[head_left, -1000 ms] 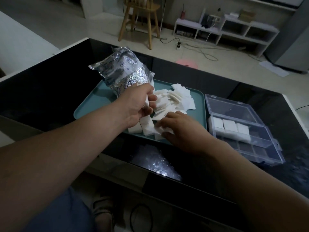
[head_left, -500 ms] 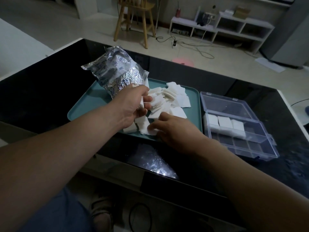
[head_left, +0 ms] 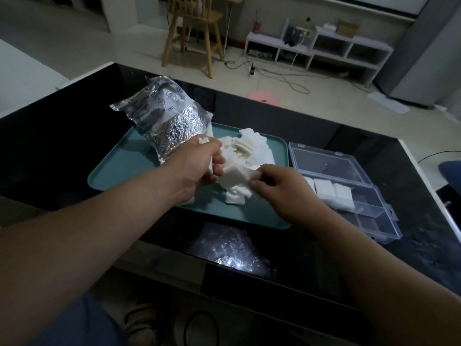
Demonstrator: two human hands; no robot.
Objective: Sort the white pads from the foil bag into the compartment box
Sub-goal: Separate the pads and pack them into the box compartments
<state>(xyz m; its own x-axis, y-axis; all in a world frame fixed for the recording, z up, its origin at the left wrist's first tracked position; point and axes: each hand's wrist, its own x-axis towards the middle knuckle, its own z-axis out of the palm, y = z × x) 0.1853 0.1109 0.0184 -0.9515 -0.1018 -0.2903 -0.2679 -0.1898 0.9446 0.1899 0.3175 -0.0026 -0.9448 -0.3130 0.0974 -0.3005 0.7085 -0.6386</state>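
The left hand (head_left: 197, 166) is clenching around a small stack of pads (head_left: 204, 141), with white edges showing above the knuckles and between the curled fingers. The right hand (head_left: 282, 188) is pinching one corner of a single white pad (head_left: 237, 177) between thumb and forefinger. That pad is stretching across the gap between the two hands, and whether it is lifting clear of the pads beneath it cannot be told.

Just beyond both hands, a loose pile of white pads (head_left: 249, 148) is lying on a teal tray (head_left: 117, 168), and more pads are lying under and between the hands. The crumpled foil bag (head_left: 167, 116) is lying beyond the left hand, its near end disappearing behind the back of that hand.

The clear compartment box (head_left: 374, 216) is sitting to the right of the right hand, just beside the tray, with its lid (head_left: 324, 158) standing open on the far side. A row of boxed pads (head_left: 334, 193) is sitting side by side in the compartments next to the lid.

Everything is resting on a glossy black table (head_left: 62, 146). Far beyond the hands, a wooden chair (head_left: 192, 33) and a low white shelf unit (head_left: 324, 51) are standing on the floor.
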